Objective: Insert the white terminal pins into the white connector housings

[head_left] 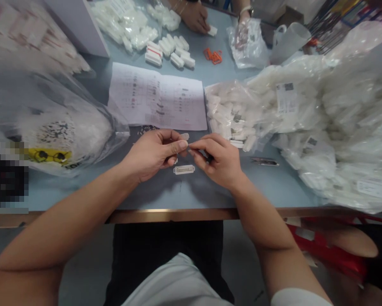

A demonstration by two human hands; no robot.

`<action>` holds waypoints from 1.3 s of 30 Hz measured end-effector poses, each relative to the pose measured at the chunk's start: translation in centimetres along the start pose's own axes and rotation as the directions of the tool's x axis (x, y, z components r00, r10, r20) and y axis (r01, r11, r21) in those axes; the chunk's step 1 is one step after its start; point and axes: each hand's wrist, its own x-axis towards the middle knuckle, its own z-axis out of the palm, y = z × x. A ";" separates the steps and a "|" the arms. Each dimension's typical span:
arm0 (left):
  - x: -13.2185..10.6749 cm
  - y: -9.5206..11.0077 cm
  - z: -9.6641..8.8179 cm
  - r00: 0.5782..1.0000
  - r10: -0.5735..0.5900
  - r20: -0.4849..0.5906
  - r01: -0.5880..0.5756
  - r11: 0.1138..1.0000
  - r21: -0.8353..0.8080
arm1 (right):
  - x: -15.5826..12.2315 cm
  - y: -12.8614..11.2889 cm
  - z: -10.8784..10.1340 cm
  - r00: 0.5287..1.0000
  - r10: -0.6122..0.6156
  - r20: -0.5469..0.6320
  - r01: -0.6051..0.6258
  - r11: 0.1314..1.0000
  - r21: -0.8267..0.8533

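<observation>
My left hand (155, 155) is closed above the blue-grey table, its thumb pressed to the fingers. From its fingertips sticks out a small white plastic piece (185, 136), mostly hidden by the fingers. My right hand (218, 159) is pinched close beside the left fingertips; whatever lies between its fingers is too small to make out. Just below both hands a white plastic connector housing (183, 170) with rows of small holes lies flat on the table. Behind my left hand some tiny loose pins (145, 128) are scattered near the paper's lower edge.
A printed sheet (178, 102) lies ahead. At right are a bag of white housings (232, 112), larger bags (331, 93) and thread snips (264, 161). A clear bag (91, 140) stands left. Across the table, another person's hands (195, 18) work near white connectors (168, 46) and orange parts (213, 55).
</observation>
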 end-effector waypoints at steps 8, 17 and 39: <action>-0.5 0.6 0.4 1.000 0.018 0.024 -0.022 0.986 0.164 | 0.0 0.0 0.2 0.998 0.053 0.026 -0.053 0.999 -0.007; -0.7 0.6 0.4 0.996 0.072 0.052 -0.086 0.923 0.375 | -0.1 0.1 0.0 0.985 0.102 0.140 -0.100 0.995 -0.026; -0.4 1.3 0.0 0.987 0.098 -0.125 -0.048 0.935 0.351 | 0.5 -0.7 -2.4 0.699 -0.089 0.710 0.311 0.931 -0.190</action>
